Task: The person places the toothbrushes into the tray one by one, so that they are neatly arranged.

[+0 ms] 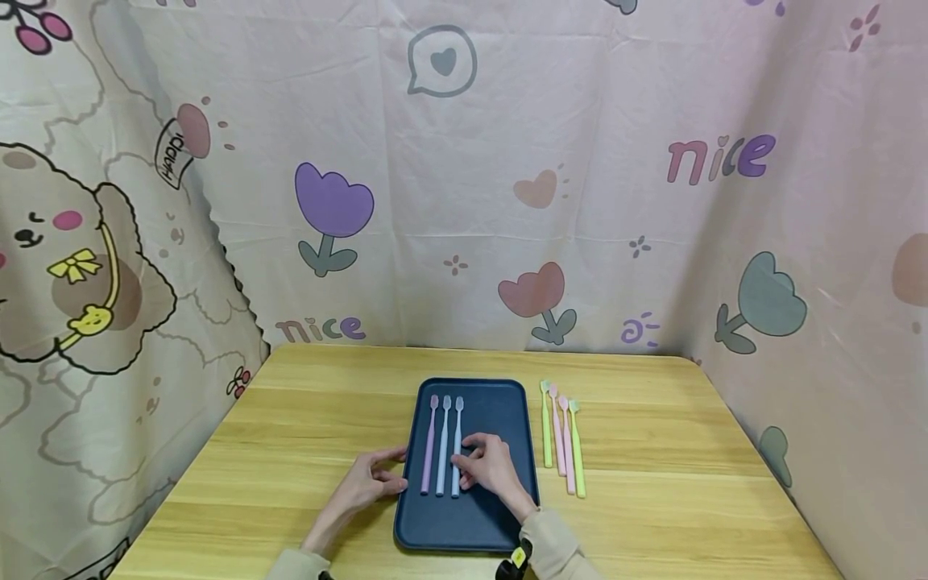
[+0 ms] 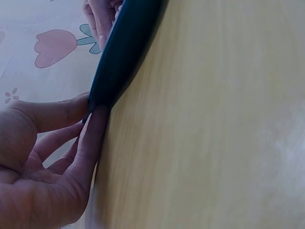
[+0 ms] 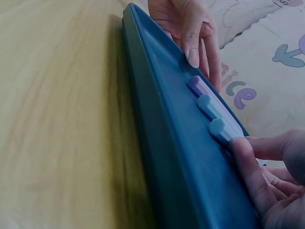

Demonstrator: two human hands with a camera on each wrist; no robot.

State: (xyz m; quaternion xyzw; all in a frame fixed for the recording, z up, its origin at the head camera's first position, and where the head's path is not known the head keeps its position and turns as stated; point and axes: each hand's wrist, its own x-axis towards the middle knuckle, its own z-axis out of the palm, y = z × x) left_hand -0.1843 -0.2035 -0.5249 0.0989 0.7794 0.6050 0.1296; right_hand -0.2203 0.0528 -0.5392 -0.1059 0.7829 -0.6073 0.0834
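A dark blue tray lies on the wooden table. Side by side in its left half are a purple toothbrush and two light blue toothbrushes, heads pointing away from me. My right hand pinches the handle of the rightmost light blue toothbrush between thumb and finger, low over the tray. At the tray's left edge, my left hand holds the rim with thumb and fingers, seen close up in the left wrist view. The head of the pinched toothbrush is uncovered.
Right of the tray, two green toothbrushes and two pink ones lie in a loose row on the table; a green toothbrush is the outermost. A printed cloth hangs behind the table and along both sides.
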